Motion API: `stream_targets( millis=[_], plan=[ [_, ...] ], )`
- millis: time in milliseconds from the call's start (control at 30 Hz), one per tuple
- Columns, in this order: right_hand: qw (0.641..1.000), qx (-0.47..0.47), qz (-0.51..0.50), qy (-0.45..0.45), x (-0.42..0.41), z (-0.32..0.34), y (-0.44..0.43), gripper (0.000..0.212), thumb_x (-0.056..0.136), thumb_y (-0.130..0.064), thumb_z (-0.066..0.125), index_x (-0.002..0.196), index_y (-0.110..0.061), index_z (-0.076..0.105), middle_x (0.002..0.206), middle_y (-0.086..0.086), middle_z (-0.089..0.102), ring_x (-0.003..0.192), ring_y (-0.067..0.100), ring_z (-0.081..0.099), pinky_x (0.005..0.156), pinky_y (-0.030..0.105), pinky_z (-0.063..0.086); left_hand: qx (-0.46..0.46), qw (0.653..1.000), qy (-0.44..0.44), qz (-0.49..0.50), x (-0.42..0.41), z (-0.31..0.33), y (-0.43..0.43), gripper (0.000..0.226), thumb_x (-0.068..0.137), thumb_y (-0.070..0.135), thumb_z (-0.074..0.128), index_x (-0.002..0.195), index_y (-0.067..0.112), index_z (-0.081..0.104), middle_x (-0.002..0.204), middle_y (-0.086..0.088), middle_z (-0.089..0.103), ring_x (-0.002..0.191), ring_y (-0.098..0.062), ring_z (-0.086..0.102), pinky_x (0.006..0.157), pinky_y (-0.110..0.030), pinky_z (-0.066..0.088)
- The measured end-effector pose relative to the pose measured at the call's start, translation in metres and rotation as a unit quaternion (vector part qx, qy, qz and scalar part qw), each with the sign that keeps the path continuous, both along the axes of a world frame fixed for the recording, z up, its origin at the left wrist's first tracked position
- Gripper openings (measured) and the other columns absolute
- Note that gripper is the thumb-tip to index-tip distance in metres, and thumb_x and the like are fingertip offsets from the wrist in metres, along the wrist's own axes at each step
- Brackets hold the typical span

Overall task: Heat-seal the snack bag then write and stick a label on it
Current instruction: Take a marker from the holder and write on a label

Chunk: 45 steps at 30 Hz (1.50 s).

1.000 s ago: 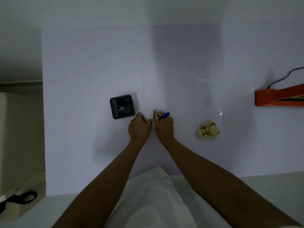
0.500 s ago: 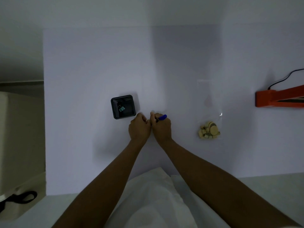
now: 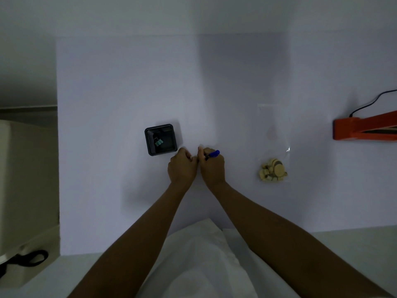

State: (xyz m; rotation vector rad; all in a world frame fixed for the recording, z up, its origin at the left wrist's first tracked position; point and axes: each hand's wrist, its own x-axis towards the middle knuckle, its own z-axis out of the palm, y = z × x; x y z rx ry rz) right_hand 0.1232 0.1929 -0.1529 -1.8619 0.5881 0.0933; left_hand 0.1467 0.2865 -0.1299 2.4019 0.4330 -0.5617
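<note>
1. on the pale surface (image 3: 129, 82), mid-way across, both hands meet knuckle to knuckle.
2. right hand (image 3: 212, 168) is curled around a blue pen (image 3: 212, 154).
3. left hand (image 3: 182, 167) is fisted beside it; what it pinches i cannot tell.
4. snack bag (image 3: 273, 147) lies well right, near an orange sealer (image 3: 363, 129).
5. black tray (image 3: 161, 139) sits just beside the left hand.

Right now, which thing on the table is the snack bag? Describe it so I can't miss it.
Start at the orange sealer at the table's right edge and look left, toward the hands. The snack bag lies flat there, right of the right hand. It is clear, nearly invisible plastic with pale round snacks heaped at its near end, unlike the black tray.
</note>
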Motion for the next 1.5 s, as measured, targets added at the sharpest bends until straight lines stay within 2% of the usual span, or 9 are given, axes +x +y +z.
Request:
stream_targets(
  millis=[233,433,733,900,967,1100,1267,1400,1500],
  plan=[
    [1.0,-0.005,0.001,-0.002,0.0,-0.001,-0.003,0.046,0.1,-0.02,0.054,0.057,-0.015,0.04,0.054,-0.004,0.041,0.051,0.007,0.038,0.054,0.022,0.035,0.001,1.0,0.0,0.0,0.0,-0.002,0.0,0.021,0.084,0.029,0.067,0.078,0.013,0.055,0.071,-0.003,0.062,0.064,-0.018,0.059,0.056,-0.026,0.038],
    [1.0,-0.007,-0.002,-0.011,-0.001,-0.002,-0.004,0.045,0.1,-0.017,0.054,0.058,-0.009,0.044,0.053,-0.006,0.039,0.049,0.006,0.038,0.053,0.014,0.031,0.003,1.0,-0.003,-0.002,-0.001,-0.001,0.0,0.02,0.084,0.028,0.067,0.078,0.014,0.054,0.07,-0.001,0.06,0.062,-0.017,0.056,0.056,-0.026,0.036],
    [1.0,0.003,-0.015,-0.014,-0.004,-0.003,-0.006,0.046,0.1,-0.017,0.055,0.058,-0.002,0.044,0.054,0.001,0.041,0.051,0.008,0.038,0.053,0.021,0.033,0.005,1.0,-0.002,-0.007,-0.001,0.001,0.0,0.021,0.086,0.029,0.066,0.08,0.013,0.054,0.072,-0.003,0.061,0.065,-0.018,0.056,0.058,-0.027,0.036],
    [1.0,-0.002,-0.015,-0.006,-0.004,-0.001,-0.008,0.046,0.1,-0.017,0.054,0.058,-0.005,0.042,0.054,-0.003,0.04,0.05,0.005,0.036,0.053,0.017,0.031,-0.002,1.0,-0.003,-0.006,-0.001,0.001,0.0,0.022,0.086,0.029,0.067,0.079,0.013,0.054,0.071,-0.003,0.061,0.064,-0.018,0.058,0.057,-0.027,0.039],
    [1.0,0.001,-0.019,-0.003,-0.005,0.001,-0.009,0.046,0.1,-0.017,0.054,0.059,-0.002,0.042,0.054,0.0,0.04,0.05,0.006,0.036,0.053,0.018,0.032,-0.001,1.0,-0.005,-0.009,-0.001,0.002,0.0,0.021,0.085,0.028,0.067,0.08,0.012,0.055,0.071,-0.003,0.061,0.064,-0.018,0.058,0.057,-0.027,0.039],
    [0.999,0.008,-0.039,-0.004,-0.004,0.009,-0.011,0.046,0.1,-0.016,0.055,0.057,-0.01,0.04,0.053,0.001,0.038,0.05,0.008,0.035,0.052,0.022,0.032,-0.006,1.0,-0.001,-0.01,-0.002,0.003,0.001,0.019,0.086,0.027,0.067,0.081,0.012,0.056,0.073,-0.004,0.062,0.066,-0.019,0.059,0.057,-0.027,0.04],
    [0.995,0.045,-0.091,0.008,-0.01,0.017,-0.017,0.05,0.1,-0.025,0.055,0.066,0.011,0.05,0.06,0.027,0.05,0.055,0.014,0.045,0.053,0.027,0.038,-0.026,1.0,-0.005,-0.003,-0.003,0.004,0.004,0.017,0.086,0.027,0.067,0.085,0.013,0.058,0.076,0.0,0.063,0.069,-0.018,0.06,0.063,-0.029,0.048],
    [0.997,0.027,-0.073,0.017,-0.017,0.019,-0.02,0.049,0.1,-0.031,0.055,0.072,0.01,0.057,0.064,0.027,0.055,0.057,0.022,0.049,0.053,0.04,0.041,-0.053,0.998,-0.016,0.002,-0.01,0.007,0.005,0.017,0.086,0.026,0.067,0.082,0.013,0.057,0.072,0.002,0.061,0.065,-0.014,0.059,0.058,-0.026,0.047],
    [0.997,0.034,-0.065,0.024,-0.018,0.022,-0.019,0.048,0.099,-0.031,0.056,0.075,0.01,0.059,0.067,0.027,0.058,0.058,0.025,0.052,0.056,0.04,0.044,-0.057,0.998,-0.024,-0.009,-0.018,0.007,0.01,0.018,0.088,0.027,0.067,0.078,0.015,0.057,0.069,0.003,0.06,0.062,-0.012,0.057,0.053,-0.021,0.041]
  ],
)
